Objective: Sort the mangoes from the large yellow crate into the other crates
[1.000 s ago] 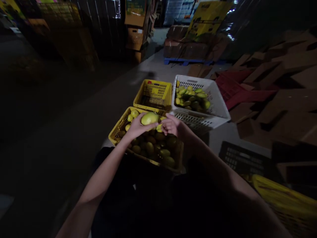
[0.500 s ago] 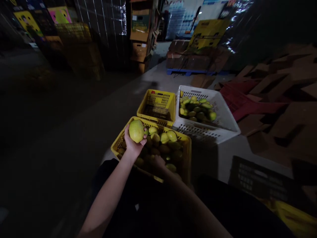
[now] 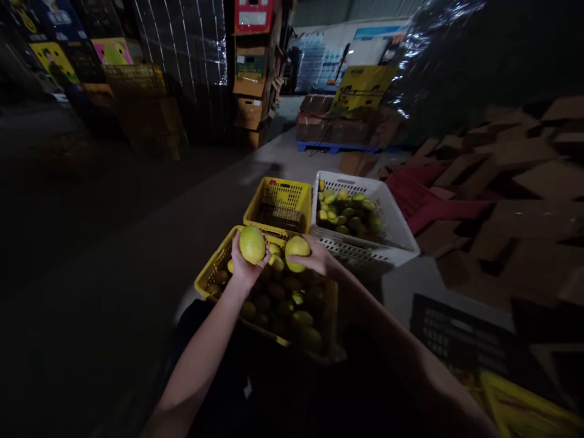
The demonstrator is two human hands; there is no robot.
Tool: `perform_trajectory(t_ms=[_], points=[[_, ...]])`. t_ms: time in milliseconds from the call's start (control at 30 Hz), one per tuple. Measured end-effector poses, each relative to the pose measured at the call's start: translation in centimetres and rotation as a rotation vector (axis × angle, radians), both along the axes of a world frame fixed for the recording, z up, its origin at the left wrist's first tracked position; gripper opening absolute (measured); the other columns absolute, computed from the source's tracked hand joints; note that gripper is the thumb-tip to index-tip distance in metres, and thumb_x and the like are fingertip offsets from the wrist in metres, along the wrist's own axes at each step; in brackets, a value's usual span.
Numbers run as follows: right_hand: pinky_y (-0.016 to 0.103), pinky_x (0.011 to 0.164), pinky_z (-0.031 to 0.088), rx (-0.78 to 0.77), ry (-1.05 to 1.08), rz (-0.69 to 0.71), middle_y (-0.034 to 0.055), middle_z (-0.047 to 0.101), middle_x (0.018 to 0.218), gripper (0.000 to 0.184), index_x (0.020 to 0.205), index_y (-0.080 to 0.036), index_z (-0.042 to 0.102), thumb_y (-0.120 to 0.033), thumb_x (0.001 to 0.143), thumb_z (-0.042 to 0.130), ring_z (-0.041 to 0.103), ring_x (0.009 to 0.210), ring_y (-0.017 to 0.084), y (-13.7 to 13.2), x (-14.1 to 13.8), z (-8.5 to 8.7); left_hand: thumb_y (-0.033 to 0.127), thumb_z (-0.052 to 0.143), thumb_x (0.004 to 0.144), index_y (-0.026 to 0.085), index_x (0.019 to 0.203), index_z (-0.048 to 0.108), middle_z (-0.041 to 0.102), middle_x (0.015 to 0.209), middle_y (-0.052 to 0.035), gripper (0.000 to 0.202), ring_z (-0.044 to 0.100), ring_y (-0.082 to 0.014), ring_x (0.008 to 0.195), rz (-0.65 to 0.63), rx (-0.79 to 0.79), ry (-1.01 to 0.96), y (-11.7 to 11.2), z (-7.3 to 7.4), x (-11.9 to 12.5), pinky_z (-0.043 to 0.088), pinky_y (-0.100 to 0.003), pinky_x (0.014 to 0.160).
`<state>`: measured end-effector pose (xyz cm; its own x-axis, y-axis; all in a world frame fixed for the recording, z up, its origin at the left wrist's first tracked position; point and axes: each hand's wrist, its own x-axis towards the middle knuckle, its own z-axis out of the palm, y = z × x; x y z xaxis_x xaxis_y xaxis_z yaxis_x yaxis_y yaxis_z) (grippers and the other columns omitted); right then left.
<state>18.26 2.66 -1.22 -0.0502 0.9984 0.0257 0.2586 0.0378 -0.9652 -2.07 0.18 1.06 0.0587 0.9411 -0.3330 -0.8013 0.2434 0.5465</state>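
My left hand (image 3: 246,272) is cupped, palm up, under an oval yellow-green fruit (image 3: 252,245), its fingers curled around the sides. To its right, my right hand (image 3: 318,259) grips a second yellow-green fruit (image 3: 297,253) from the right side, thumb in front. Both are held over the near yellow crate (image 3: 204,277), which holds many similar fruits; the ones towards me lie in deep shadow. The exact kind of fruit cannot be told in this light.
Behind stands another yellow crate (image 3: 255,204), its visible inside bare. Beside it, a white crate (image 3: 396,228) holds more fruit. Flattened cardboard (image 3: 506,225) and a red crate-like object (image 3: 424,198) lie right. A dark crate (image 3: 456,331) sits near right; a blue pallet (image 3: 335,147) stands farther back.
My right hand has come up from low inside the near crate and now holds a fruit near the left one. My left hand keeps its fruit. The view has tilted up slightly.
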Motion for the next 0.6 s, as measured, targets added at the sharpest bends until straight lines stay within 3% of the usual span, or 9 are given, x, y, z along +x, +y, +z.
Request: perform_trajectory(t_ms=[33, 100, 167, 233, 333, 433, 600], points=[[0.039, 0.073, 0.052, 0.070, 0.076, -0.008, -0.0017, 0.070, 0.082, 0.043, 0.088, -0.029, 0.069, -0.029, 0.051, 0.092, 0.062, 0.081, 0.024, -0.7, 0.5, 1.4, 0.061, 0.047, 0.089, 0.018, 0.104, 0.068, 0.072, 0.092, -0.0086, 0.051, 0.066, -0.0164, 0.077, 0.002, 0.012, 0.045, 0.0, 0.0, 0.3, 0.058, -0.028, 0.071], [0.040, 0.070, 0.054, 0.069, 0.289, -0.058, 0.0003, 0.071, 0.092, 0.042, 0.093, -0.031, 0.066, -0.044, 0.059, 0.087, 0.065, 0.086, 0.026, -2.6, 1.1, 2.9, 0.061, 0.046, 0.089, 0.019, 0.109, 0.067, 0.074, 0.104, -0.0096, 0.051, 0.070, -0.0189, 0.091, 0.013, 0.049, 0.128, 0.0, -0.1, 1.1, 0.059, -0.029, 0.079], [0.042, 0.065, 0.055, 0.004, 0.471, -0.146, 0.0042, 0.072, 0.092, 0.045, 0.090, -0.030, 0.063, -0.063, 0.063, 0.077, 0.068, 0.087, 0.030, -4.4, 1.0, 3.0, 0.057, 0.044, 0.092, 0.019, 0.114, 0.067, 0.074, 0.113, -0.0099, 0.049, 0.069, -0.0202, 0.108, 0.028, 0.092, 0.138, -0.1, -0.2, 2.1, 0.059, -0.030, 0.088], [0.043, 0.063, 0.056, -0.039, 0.570, -0.229, 0.0072, 0.073, 0.088, 0.050, 0.089, -0.029, 0.063, -0.071, 0.064, 0.070, 0.069, 0.089, 0.033, -5.5, 0.2, 2.3, 0.053, 0.042, 0.094, 0.020, 0.116, 0.067, 0.074, 0.118, -0.0092, 0.047, 0.066, -0.0204, 0.118, 0.022, 0.129, 0.106, -0.3, -0.2, 3.2, 0.057, -0.030, 0.096], [0.042, 0.069, 0.057, -0.050, 0.606, -0.267, 0.0086, 0.074, 0.092, 0.049, 0.094, -0.027, 0.066, -0.069, 0.070, 0.067, 0.069, 0.094, 0.033, -5.7, -1.6, 1.7, 0.053, 0.042, 0.091, 0.019, 0.115, 0.069, 0.074, 0.119, -0.0087, 0.048, 0.064, -0.0229, 0.125, 0.001, 0.165, 0.130, -0.5, -0.2, 5.0, 0.056, -0.033, 0.099], [0.039, 0.084, 0.057, 0.046, 0.529, -0.331, 0.0069, 0.075, 0.105, 0.045, 0.102, -0.025, 0.067, -0.060, 0.074, 0.070, 0.068, 0.101, 0.029, -5.4, -3.2, 1.7, 0.055, 0.045, 0.088, 0.017, 0.116, 0.069, 0.074, 0.121, -0.0101, 0.053, 0.063, -0.0259, 0.125, 0.027, 0.164, 0.194, -0.3, -0.2, 6.3, 0.057, -0.035, 0.099], [0.035, 0.093, 0.054, 0.108, 0.476, -0.405, 0.0066, 0.073, 0.112, 0.041, 0.106, -0.022, 0.066, -0.053, 0.079, 0.067, 0.067, 0.107, 0.025, -5.4, -4.2, 2.2, 0.048, 0.037, 0.093, 0.016, 0.123, 0.067, 0.074, 0.120, -0.0090, 0.053, 0.067, -0.0244, 0.119, 0.008, 0.130, 0.153, 0.5, -0.1, 7.0, 0.058, -0.034, 0.094]])
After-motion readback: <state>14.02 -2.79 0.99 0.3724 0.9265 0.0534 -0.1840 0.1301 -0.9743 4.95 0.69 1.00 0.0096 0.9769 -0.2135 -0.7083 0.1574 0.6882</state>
